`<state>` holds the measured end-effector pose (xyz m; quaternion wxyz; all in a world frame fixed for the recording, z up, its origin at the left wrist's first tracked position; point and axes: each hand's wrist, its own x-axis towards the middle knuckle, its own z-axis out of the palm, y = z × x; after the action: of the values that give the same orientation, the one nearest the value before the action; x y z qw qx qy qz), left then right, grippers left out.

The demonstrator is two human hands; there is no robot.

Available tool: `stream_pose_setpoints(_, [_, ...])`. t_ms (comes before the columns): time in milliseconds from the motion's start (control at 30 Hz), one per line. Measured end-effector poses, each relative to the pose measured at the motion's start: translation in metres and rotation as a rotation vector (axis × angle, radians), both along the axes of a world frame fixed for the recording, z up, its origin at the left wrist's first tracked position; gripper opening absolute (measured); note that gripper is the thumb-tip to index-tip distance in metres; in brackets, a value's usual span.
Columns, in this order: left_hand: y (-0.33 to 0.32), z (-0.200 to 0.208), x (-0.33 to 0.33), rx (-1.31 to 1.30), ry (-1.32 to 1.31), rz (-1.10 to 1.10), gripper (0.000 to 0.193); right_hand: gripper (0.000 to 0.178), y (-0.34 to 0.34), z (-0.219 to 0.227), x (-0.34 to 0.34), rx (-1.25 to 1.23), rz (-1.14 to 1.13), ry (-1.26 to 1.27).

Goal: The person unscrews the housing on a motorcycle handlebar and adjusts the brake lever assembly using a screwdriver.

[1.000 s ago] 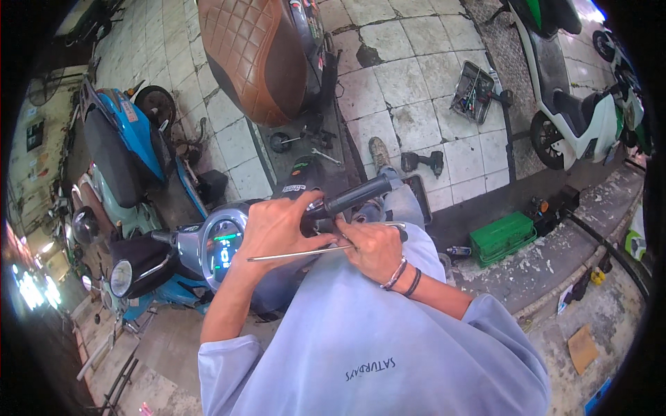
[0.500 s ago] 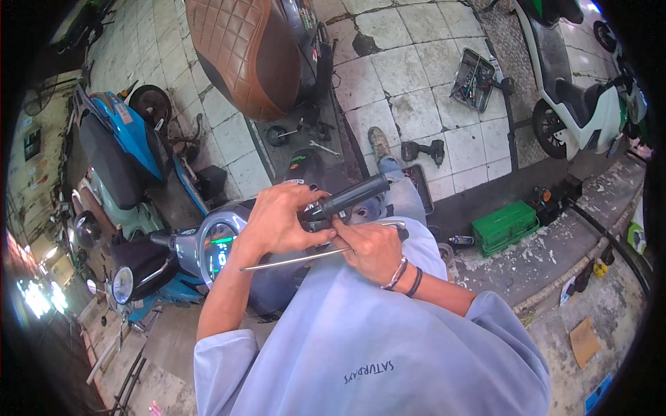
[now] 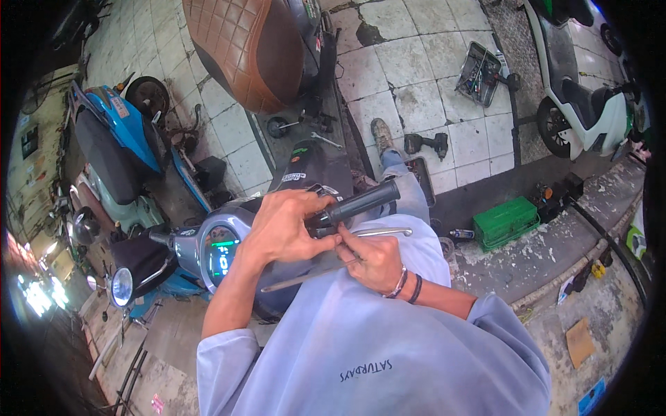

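Note:
My left hand (image 3: 286, 225) curls over the inner end of a black scooter handlebar grip (image 3: 364, 201), at the control housing. Just beside it, my right hand (image 3: 374, 260) is closed, its fingertips pressed together under the housing. A thin metal rod (image 3: 298, 279) sticks out from the right hand toward my left forearm; its other end is hidden by the hand. Past my right knuckles shows a silver brake lever (image 3: 392, 231) with a rounded tip. What the fingertips work on is hidden. The scooter's lit round display (image 3: 220, 255) sits left of my left wrist.
A scooter with a brown quilted seat (image 3: 232, 48) stands ahead. Blue scooter (image 3: 128, 132) at left, white scooter (image 3: 590, 111) at far right. On the floor lie a drill (image 3: 427, 144), a tool tray (image 3: 479, 75), a wrench (image 3: 326, 141) and a green toolbox (image 3: 505, 222).
Both hands have shifted slightly right in the picture, along with the handlebar grip. The rod's free end has swung lower, and the lever tip shows more plainly.

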<state>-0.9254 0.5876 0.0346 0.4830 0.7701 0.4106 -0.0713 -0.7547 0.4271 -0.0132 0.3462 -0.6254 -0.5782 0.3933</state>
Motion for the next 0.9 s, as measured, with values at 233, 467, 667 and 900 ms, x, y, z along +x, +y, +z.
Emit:
stream_pose_setpoints(233, [0.004,0.004,-0.001,0.128,0.029,-0.051,0.063,0.035,0.001,-0.003,0.007,-0.066,0.023,0.087])
stream_pose_setpoints(467, [0.004,-0.008,-0.007,0.073,-0.013,-0.045,0.059,0.037,0.009,-0.001,0.008,-0.061,0.054,0.104])
stream_pose_setpoints(667, [0.005,-0.012,-0.009,0.038,-0.085,-0.04,0.053,0.041,0.015,0.009,0.007,-0.065,0.075,0.073])
stream_pose_setpoints(900, [0.01,-0.006,-0.004,-0.018,-0.014,-0.071,0.06,0.041,0.015,0.007,0.016,-0.277,0.03,0.175])
